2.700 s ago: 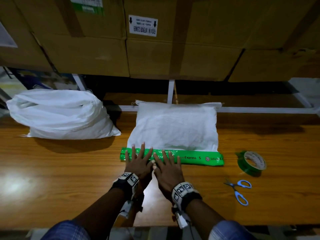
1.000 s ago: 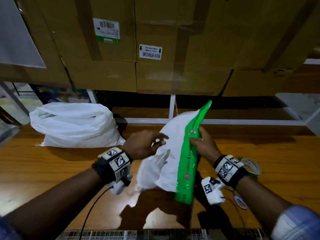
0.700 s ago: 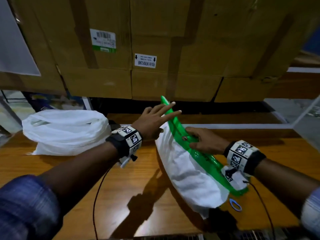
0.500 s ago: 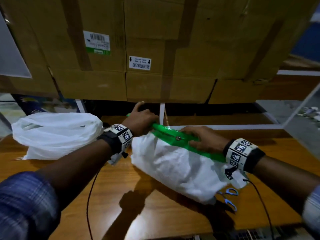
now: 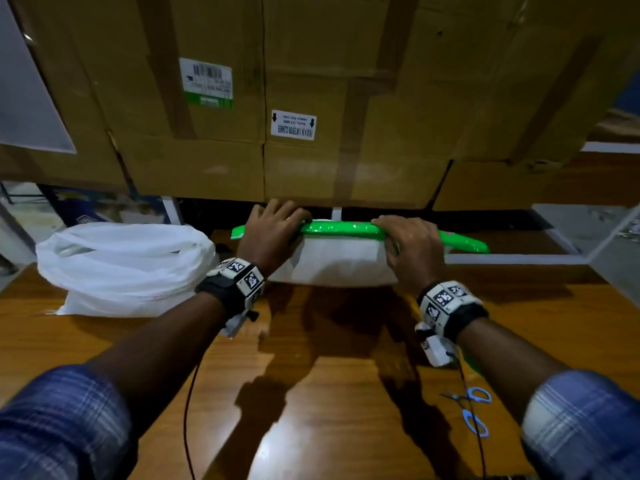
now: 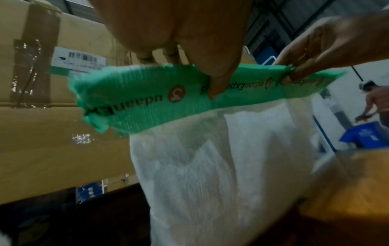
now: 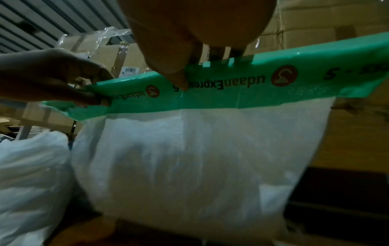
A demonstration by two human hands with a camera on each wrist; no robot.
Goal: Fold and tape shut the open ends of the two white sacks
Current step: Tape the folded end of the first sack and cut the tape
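A white sack with its folded end sealed by green printed tape hangs upright above the wooden table, near the back. My left hand pinches the taped edge near its left end, thumb on the front. My right hand pinches the same green tape further right. The sack body hangs down below both hands. A second white sack lies on the table at the left, its end open and loosely bunched.
Blue-handled scissors lie on the table at the right, under my right forearm. Large cardboard boxes fill the shelf just behind the lifted sack. A white shelf frame runs along the table's back right.
The taped sack, earlier flat under both pressing hands, has been lifted, swung round and now hangs level with the taped edge on top, gripped by both hands further back.
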